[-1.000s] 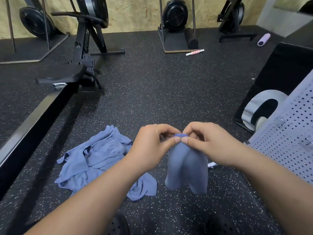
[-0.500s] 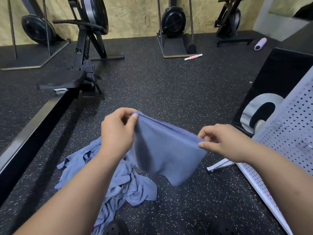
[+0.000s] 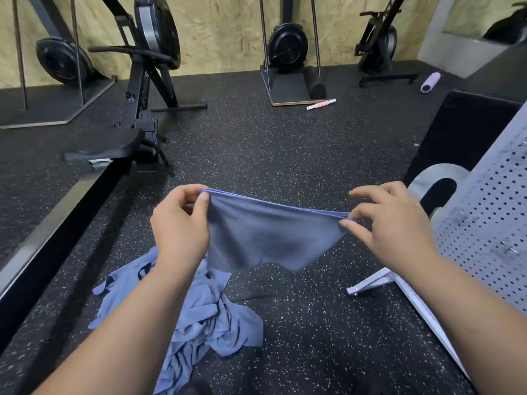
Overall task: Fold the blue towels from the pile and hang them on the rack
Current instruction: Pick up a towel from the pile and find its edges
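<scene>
Presently we hold a blue towel [image 3: 268,238] at centre frame, left hand [image 3: 179,226] grip pinching one top corner, right hand [image 3: 390,226] grip pinching the other, pile [image 3: 199,317] lower left, rack [image 3: 484,223] far right.

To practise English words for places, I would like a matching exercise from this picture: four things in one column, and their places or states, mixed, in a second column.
Things
1. held towel
2. towel pile
3. pink stick
4. lilac roll

Places or states
A. on the floor, at the platform corner
B. far right, beside a machine foot
C. pinched between left hand and right hand
D. crumpled in a heap

Pairs: 1-C, 2-D, 3-A, 4-B
</scene>
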